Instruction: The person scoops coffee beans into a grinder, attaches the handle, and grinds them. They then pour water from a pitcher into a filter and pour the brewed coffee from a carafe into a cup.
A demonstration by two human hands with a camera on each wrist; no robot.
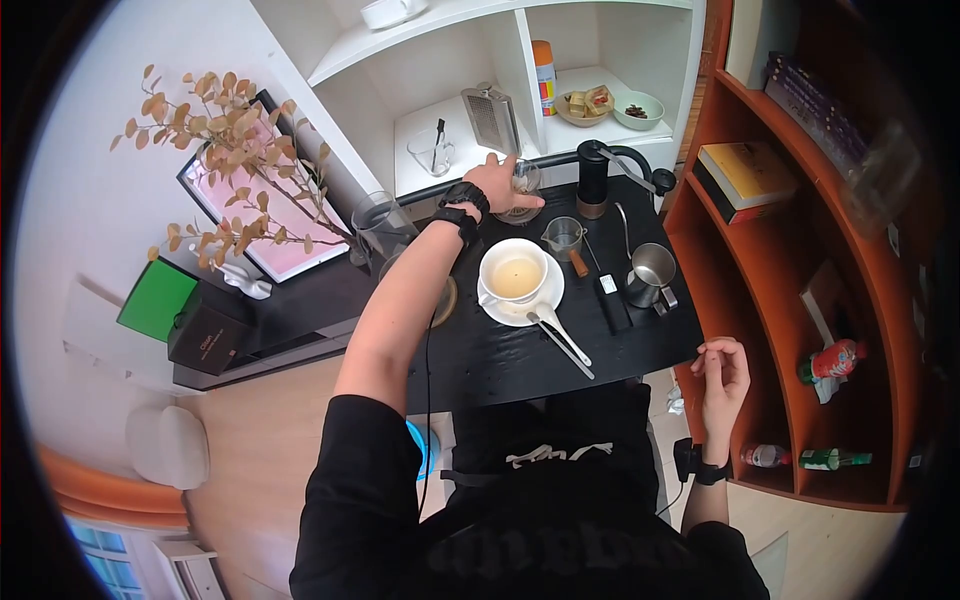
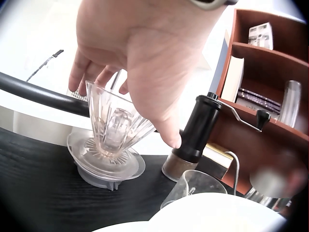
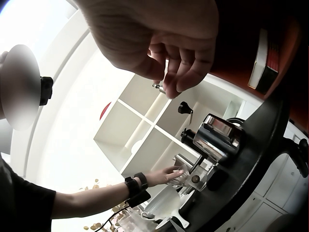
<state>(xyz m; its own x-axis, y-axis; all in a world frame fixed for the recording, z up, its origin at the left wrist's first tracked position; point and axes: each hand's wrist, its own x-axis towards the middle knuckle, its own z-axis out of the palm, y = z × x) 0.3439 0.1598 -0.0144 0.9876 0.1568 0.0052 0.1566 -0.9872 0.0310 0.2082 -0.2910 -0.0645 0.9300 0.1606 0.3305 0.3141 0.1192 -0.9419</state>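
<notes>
My left hand point(image 1: 492, 186) reaches to the back of the black table, over a clear ribbed dripper point(image 2: 113, 121) on a round clear base. In the left wrist view the fingers are spread behind and above the dripper's rim; whether they touch it I cannot tell. A black hand grinder point(image 1: 592, 180) stands to its right. Nearer me, a white cup point(image 1: 513, 270) of pale liquid sits on a saucer with a white spoon point(image 1: 549, 322). My right hand point(image 3: 159, 43) hangs in the air off the table's right edge, fingers loosely curled, holding nothing.
A glass measuring cup point(image 1: 563, 236), a steel pitcher point(image 1: 652, 268) and a small black device point(image 1: 612, 304) lie right of the cup. Behind is a white shelf point(image 1: 420, 60) with a glass mug point(image 1: 431, 155); a brown bookcase point(image 1: 740, 290) stands right. A tall glass vessel point(image 1: 382, 222) is left.
</notes>
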